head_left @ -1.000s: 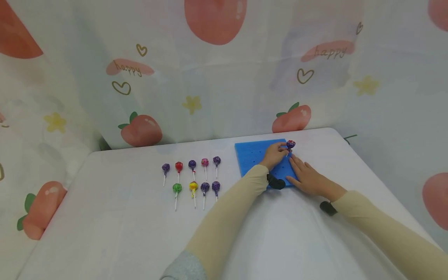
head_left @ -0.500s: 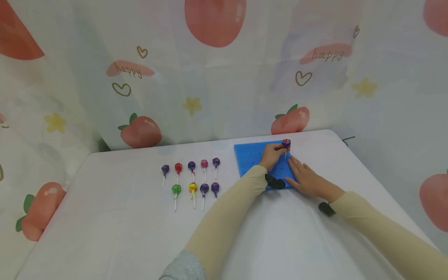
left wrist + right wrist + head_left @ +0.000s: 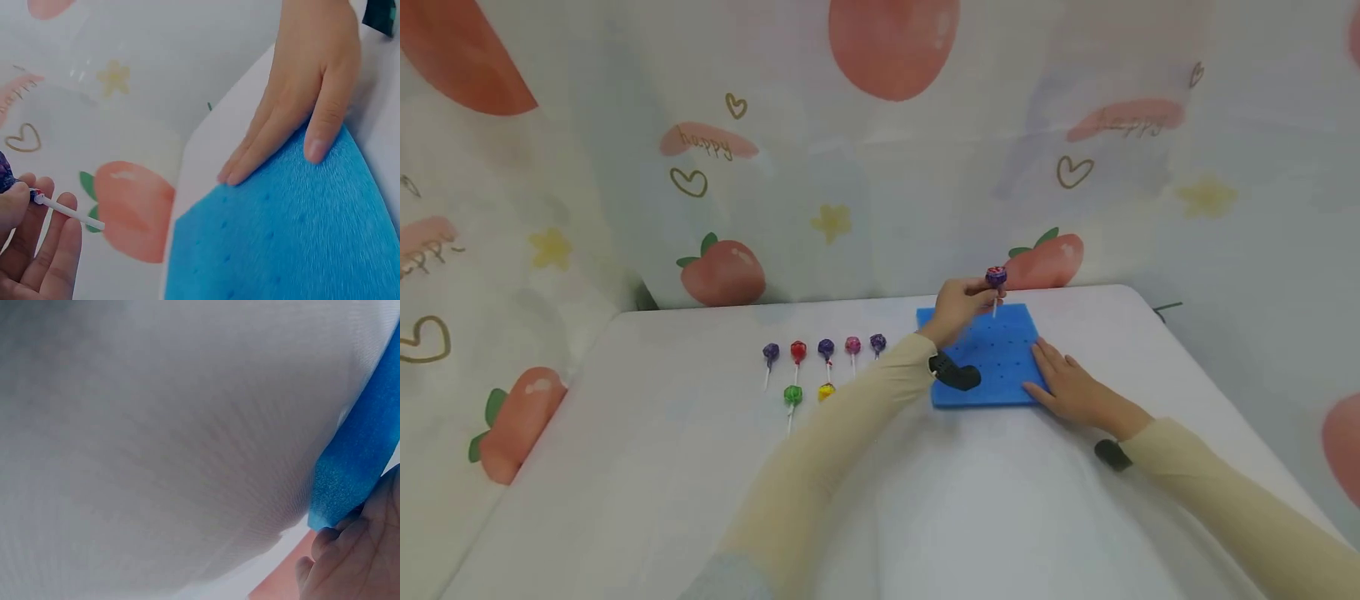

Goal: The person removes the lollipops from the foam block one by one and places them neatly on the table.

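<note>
In the head view my left hand [image 3: 957, 310] pinches a purple-and-red wrapped lollipop [image 3: 996, 277] above the far part of a blue foam board [image 3: 992, 392]. Its white stick points down, and the left wrist view shows the stick's end [image 3: 94, 222] free in the air, apart from the board. Small holes dot the board's top. My right hand [image 3: 1072, 390] rests on the board's right edge with fairly straight fingers; in the right wrist view its palm [image 3: 369, 556] lies against the blue edge.
Left of the board, more lollipops lie on the white table [image 3: 625, 467]: a back row with a red one [image 3: 798, 351] and a pink one [image 3: 852, 344], and in front a green one [image 3: 793, 395] and a yellow one [image 3: 826, 391]. My left sleeve [image 3: 820, 450] hides part of this front row.
My left hand has risen with the lollipop and moved left, away from the board's right side, uncovering more holes. The right hand stays at the board's edge. The head view has shifted slightly.
</note>
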### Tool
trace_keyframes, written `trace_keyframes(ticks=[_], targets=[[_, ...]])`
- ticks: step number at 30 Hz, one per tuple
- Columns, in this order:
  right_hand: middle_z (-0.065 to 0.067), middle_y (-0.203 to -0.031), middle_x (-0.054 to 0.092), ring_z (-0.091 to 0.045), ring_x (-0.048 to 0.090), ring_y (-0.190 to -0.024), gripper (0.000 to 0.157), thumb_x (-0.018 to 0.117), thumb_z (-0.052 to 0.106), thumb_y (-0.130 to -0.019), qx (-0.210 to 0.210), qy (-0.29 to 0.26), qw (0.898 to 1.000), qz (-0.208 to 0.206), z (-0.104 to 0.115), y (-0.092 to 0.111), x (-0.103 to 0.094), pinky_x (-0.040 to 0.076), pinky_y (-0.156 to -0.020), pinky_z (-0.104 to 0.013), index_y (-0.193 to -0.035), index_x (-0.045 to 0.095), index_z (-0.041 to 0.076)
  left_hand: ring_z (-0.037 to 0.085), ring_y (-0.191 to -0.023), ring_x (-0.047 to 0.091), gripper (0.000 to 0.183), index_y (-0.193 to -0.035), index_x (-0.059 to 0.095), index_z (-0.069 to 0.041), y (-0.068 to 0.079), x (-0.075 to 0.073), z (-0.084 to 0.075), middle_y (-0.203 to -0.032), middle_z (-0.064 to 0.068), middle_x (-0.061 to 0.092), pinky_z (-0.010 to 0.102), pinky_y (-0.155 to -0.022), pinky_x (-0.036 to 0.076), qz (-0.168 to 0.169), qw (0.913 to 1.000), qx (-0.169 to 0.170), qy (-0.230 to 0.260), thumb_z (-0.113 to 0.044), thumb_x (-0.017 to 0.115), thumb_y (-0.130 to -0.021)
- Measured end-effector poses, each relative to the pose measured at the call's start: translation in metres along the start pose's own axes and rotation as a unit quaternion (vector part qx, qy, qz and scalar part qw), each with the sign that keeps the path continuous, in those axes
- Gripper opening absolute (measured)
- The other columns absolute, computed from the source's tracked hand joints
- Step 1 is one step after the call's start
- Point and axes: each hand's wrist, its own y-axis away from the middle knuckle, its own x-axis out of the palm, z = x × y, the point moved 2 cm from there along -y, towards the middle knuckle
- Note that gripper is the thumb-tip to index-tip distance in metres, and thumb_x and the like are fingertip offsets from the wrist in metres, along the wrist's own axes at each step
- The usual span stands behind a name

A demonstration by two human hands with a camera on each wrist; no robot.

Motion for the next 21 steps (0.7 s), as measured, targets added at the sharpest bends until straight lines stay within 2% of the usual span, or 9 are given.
trace_keyframes(ticks=[6,9,11,13,21], targets=[[-0.033,-0.152,0.007,-0.047,0.01,-0.14,0.081,0.044,0.042,-0.097,-0.004,-0.015,1.0,0.005,0.0,-0.001,0.002,0.012,-0.111,-0.065,-0.145,0.009,-0.013,0.022,-0.103,0.066,0.029,-0.12,0.061,0.001,0.034,-0.045,-0.022,-0.116,0.016,0.066,0.03,-0.09,0.053,0.034,0.9984,-0.013,-0.044,-0.011,0.055,-0.095],[-0.034,-0.152,0.006,-0.048,0.01,-0.14,0.081,0.044,0.041,-0.097,-0.005,-0.014,1.0,0.004,0.0,-0.001,0.002,0.012,-0.111,-0.065,-0.144,0.008,-0.013,0.022,-0.104,0.066,0.029,-0.122,0.06,0.0,0.054,-0.066,-0.032,-0.118,0.016,0.065,0.029,-0.09,0.052,0.057,0.9957,-0.014,-0.072,-0.012,0.053,-0.095],[-0.034,-0.152,0.006,-0.048,0.01,-0.14,0.08,0.043,0.041,-0.097,-0.007,-0.014,1.0,0.005,0.0,-0.001,0.002,0.012,-0.111,-0.065,-0.144,0.008,-0.014,0.023,-0.104,0.067,0.029,-0.121,0.06,-0.001,0.07,-0.081,-0.037,-0.118,0.017,0.065,0.028,-0.089,0.053,0.06,0.9941,-0.018,-0.088,-0.011,0.053,-0.095],[-0.034,-0.152,0.006,-0.048,0.01,-0.14,0.08,0.043,0.041,-0.097,-0.008,-0.015,1.0,0.005,0.002,0.0,0.002,0.012,-0.111,-0.065,-0.144,0.008,-0.014,0.023,-0.103,0.067,0.028,-0.12,0.061,-0.001,0.086,-0.097,-0.041,-0.117,0.017,0.065,0.029,-0.088,0.053,0.051,0.9933,-0.03,-0.099,-0.011,0.054,-0.095],[-0.035,-0.151,0.006,-0.049,0.01,-0.14,0.081,0.044,0.041,-0.097,-0.007,-0.02,1.0,0.009,0.003,0.0,-0.002,0.012,-0.11,-0.065,-0.144,0.008,-0.014,0.021,-0.096,0.067,0.029,-0.116,0.061,0.001,0.144,-0.156,-0.046,-0.115,0.019,0.065,0.032,-0.085,0.055,-0.033,0.9866,-0.08,-0.138,-0.013,0.061,-0.091]])
